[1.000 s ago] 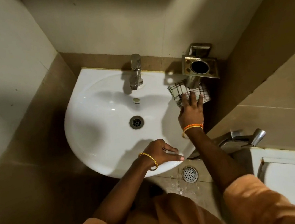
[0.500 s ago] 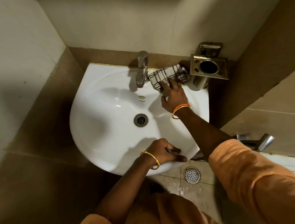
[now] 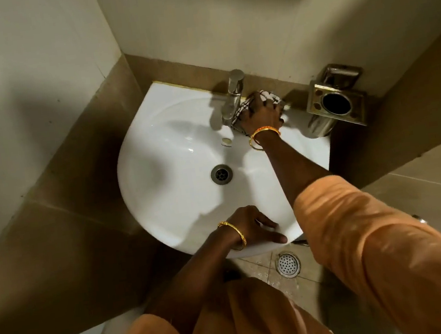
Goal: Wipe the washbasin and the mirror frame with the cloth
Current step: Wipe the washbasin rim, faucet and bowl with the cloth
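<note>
The right hand (image 3: 261, 116) presses the checked cloth (image 3: 267, 96) onto the back ledge of the washbasin (image 3: 168, 156), just beside the base of the tap (image 3: 233, 96). This looks like the step of wiping round the tap, a spot where grime tends to gather. To do it well, the cloth should be kept flat under the fingers, worked tight into the seam between tap and basin, then carried along the back rim toward the wall. The mirror frame is not in view, so that part seems yet to come.

The right arm reaches straight across the bowl, wrist slightly raised, the grip curled down with the cloth bunched beneath it. The left hand (image 3: 252, 229) rests on the near rim, its grip spread and holding nothing, bracing the body. A metal holder (image 3: 336, 102) hangs on the wall near the cloth but apart from it.
</note>
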